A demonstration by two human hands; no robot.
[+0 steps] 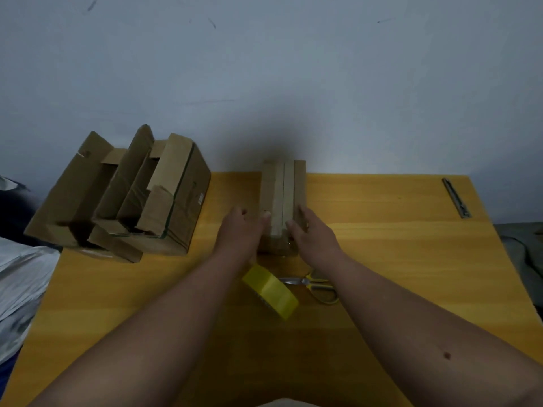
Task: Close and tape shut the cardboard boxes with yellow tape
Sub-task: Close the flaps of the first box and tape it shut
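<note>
Two hands meet at the near end of a small closed cardboard box [282, 201] standing on the yellow wooden worktop [396, 245]. On the left hand [239, 230] the grip is slack: fingers mostly straight, lying against the box's left side with the tips at its top edge, curled round nothing. On the right hand [311, 235] the grip is equally loose, the fingers laid flat over the box's near right top edge. The box's top flaps lie shut, a narrow seam running lengthwise between them, and it reaches back to the grey wall [293, 83].

Just behind the wrists, nearer the person, a roll of yellow tape [271, 290] rests on the worktop, tilted. Beside it on the right lie scissors [313, 284] with yellow handles, blades pointing left. At the far left corner sits a cluster of larger open cardboard boxes [123, 198], flaps standing up. A metal strip [457, 197] lies near the far right edge. Pale crumpled sheeting [20, 286] hangs off to the left.
</note>
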